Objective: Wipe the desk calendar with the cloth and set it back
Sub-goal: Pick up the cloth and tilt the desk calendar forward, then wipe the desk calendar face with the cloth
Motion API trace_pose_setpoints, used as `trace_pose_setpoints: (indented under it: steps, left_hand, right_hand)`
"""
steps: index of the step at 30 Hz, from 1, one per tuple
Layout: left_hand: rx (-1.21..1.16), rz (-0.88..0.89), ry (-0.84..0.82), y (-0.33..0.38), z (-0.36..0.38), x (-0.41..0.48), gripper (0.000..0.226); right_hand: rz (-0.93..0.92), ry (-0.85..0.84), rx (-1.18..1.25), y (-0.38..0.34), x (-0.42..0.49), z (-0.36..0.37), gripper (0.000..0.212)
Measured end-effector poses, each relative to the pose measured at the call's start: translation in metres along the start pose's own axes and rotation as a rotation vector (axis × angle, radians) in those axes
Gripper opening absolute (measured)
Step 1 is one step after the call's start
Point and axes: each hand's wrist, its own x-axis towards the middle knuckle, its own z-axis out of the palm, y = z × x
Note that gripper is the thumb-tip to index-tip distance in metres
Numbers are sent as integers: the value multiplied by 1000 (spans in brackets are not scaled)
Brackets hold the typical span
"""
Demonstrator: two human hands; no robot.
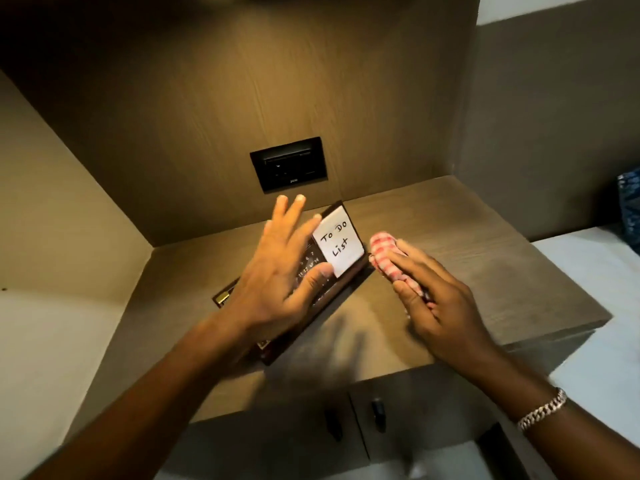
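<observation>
A dark brown desk calendar (332,292) stands on the wooden desk top (450,271), slanting from lower left to upper right. A white note reading "To Do List" (337,242) is stuck on its right end. My left hand (280,268) hovers over the calendar's face with fingers spread, its thumb near the note's lower corner; whether it touches the calendar I cannot tell. My right hand (433,299) grips a bunched red-and-white checked cloth (388,259), which sits just right of the calendar's right end.
A black switch panel (289,164) is set in the wooden back wall behind the calendar. Cabinet doors with dark handles (379,414) lie below the desk's front edge. A white surface (595,306) adjoins the desk on the right, with a blue patterned object (628,206) on it.
</observation>
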Motion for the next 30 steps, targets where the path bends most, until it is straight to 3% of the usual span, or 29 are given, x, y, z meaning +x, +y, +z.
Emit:
trace_pose_setpoints:
  steps: [2,7,9,16,23,26,30]
  left_hand:
    - [32,-19,-45,-28,-17,5,80]
    - [77,-28,-469,-77,-24,13,94]
    - [71,14,-550,-85,-20,17,93]
    - [-29,99,-582,-90,-16,22,88]
    - [-103,65,-580,-89,-20,17,89]
    - [-92,85,-584,-90,-18,17,96]
    - [-103,84,-588,-89,-16,18,99]
  right_hand:
    - [33,39,80,-16,6,24,40]
    - [141,93,243,-36,13,80,40]
    - [186,104,259,-39,13,100,39]
    - [332,106,-164,-48,14,138,46]
    - [355,130,-37,-61,17,151,47]
    - [362,158,-119,-50,23,144,42]
    - [417,101,-163,-54,14,149,49]
